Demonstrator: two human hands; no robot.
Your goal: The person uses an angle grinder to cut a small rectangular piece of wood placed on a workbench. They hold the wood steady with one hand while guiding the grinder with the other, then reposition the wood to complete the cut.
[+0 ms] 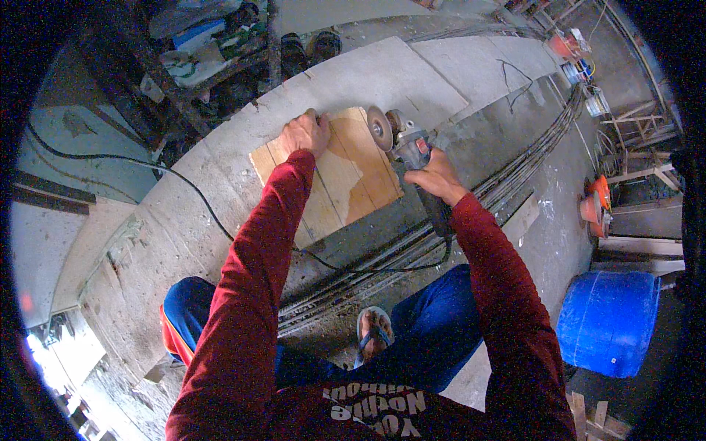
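Note:
A tan, wood-look tile [323, 192] with thin dark lines and a darker, wet-looking patch lies flat on a grey board. My left hand [305, 134] is closed over the tile's far left edge, with the fingertips partly hidden. In my right hand [439, 176] is an angle grinder [413, 147], gripped around its body with the disc end pointing away from me. The grinder's round disc [379, 128] stands upright at the tile's far right corner; whether it touches the tile I cannot tell. A black cord [368, 271] runs from the grinder's back end toward the left.
Long thin metal rods [412, 246] lie across the ground between my feet and the tile. A blue barrel [607, 323] stands at the right, with orange buckets [593, 207] beyond it. A cluttered dark rack [213, 81] rises at the far left. Pale boards [441, 70] lie on the far side.

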